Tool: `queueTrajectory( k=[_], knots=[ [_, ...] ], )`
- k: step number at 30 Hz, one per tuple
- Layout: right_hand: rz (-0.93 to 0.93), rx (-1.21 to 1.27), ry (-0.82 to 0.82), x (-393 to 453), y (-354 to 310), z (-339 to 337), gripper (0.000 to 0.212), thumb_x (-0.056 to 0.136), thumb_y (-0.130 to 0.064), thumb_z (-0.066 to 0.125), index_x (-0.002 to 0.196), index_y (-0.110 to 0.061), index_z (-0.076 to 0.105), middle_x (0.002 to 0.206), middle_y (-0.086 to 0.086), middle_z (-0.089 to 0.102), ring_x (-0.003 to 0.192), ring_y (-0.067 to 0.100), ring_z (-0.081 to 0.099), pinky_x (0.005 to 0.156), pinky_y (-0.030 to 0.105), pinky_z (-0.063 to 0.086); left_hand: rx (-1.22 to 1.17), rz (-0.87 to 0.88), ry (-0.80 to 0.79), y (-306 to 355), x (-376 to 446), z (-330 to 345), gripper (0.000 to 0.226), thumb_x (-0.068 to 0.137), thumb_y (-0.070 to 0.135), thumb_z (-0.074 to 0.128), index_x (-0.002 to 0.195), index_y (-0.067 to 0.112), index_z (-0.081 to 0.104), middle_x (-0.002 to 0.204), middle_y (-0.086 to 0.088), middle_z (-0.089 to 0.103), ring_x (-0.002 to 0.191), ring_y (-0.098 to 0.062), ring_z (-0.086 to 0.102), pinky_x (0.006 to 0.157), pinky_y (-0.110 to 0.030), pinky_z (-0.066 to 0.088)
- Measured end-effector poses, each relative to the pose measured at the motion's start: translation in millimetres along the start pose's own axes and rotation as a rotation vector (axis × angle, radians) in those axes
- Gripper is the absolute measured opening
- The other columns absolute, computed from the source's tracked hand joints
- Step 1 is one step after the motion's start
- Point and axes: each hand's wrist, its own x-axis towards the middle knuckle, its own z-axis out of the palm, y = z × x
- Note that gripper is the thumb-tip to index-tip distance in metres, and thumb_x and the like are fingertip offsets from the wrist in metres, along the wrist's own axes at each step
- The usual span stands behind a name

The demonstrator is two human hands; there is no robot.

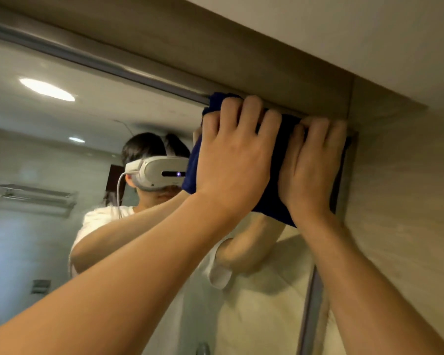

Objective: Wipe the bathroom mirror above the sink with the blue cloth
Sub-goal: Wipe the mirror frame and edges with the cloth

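Blue cloth point(272, 190) sits pressed flat under both spread palms, left hand point(233, 160) and right hand point(310, 167), at the mirror point(62, 226) top right corner; glass below the grip probably remains unwiped, though blur hides streaks.

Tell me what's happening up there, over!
Both hands, left hand and right hand, flat on the blue cloth. Cloth pressed into the mirror top right corner. Nothing in the way.

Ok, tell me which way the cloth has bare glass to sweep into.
Free: the mirror glass left of the blue cloth and below it. Crowded: the top right corner, where left hand and right hand press the cloth against the frame.
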Motion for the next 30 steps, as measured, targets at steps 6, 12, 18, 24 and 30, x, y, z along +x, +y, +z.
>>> queueTrajectory(
  k=[6,12,18,24,30],
  knots=[
    [0.079,-0.058,-0.039,3,31,-8,0.021,0.096,-0.012,0.040,0.092,0.004,0.053,0.098,0.028,0.052,0.089,0.041,0.051,0.077,0.042,0.034,-0.016,0.029,-0.057,30,5,14,0.021,0.088,0.025,0.053,0.105,0.016,0.062,0.108,-0.007,0.060,0.098,-0.030,0.050,0.078,-0.038,0.029],
    [0.229,0.027,0.013,-19,17,-12,0.014,0.086,-0.007,0.045,0.091,0.002,0.054,0.098,0.024,0.053,0.089,0.031,0.046,0.074,0.030,0.029,-0.001,0.038,-0.072,25,-14,6,0.023,0.092,0.028,0.054,0.109,0.016,0.063,0.110,-0.005,0.061,0.097,-0.027,0.044,0.077,-0.038,0.029],
    [0.171,0.060,-0.062,-62,13,-34,0.015,0.095,-0.009,0.045,0.092,0.003,0.054,0.096,0.022,0.052,0.086,0.029,0.047,0.075,0.021,0.029,-0.002,0.041,-0.134,28,-64,-7,0.031,0.092,0.026,0.057,0.119,0.012,0.065,0.122,-0.007,0.063,0.109,-0.027,0.047,0.083,-0.038,0.034],
    [0.152,0.008,-0.033,-30,16,-19,0.017,0.095,-0.010,0.044,0.092,0.004,0.055,0.096,0.027,0.053,0.086,0.032,0.046,0.072,0.023,0.023,-0.043,0.069,-0.126,24,-38,-1,0.036,0.092,0.027,0.056,0.124,0.013,0.063,0.128,-0.006,0.061,0.120,-0.028,0.051,0.096,-0.036,0.035],
    [0.191,-0.042,0.022,-4,8,-5,0.023,0.092,-0.013,0.041,0.094,0.005,0.055,0.099,0.029,0.054,0.088,0.040,0.052,0.070,0.030,0.025,-0.051,0.074,-0.100,11,-8,3,0.033,0.090,0.029,0.058,0.119,0.017,0.064,0.125,-0.004,0.062,0.115,-0.026,0.052,0.090,-0.035,0.034]
  ],
)
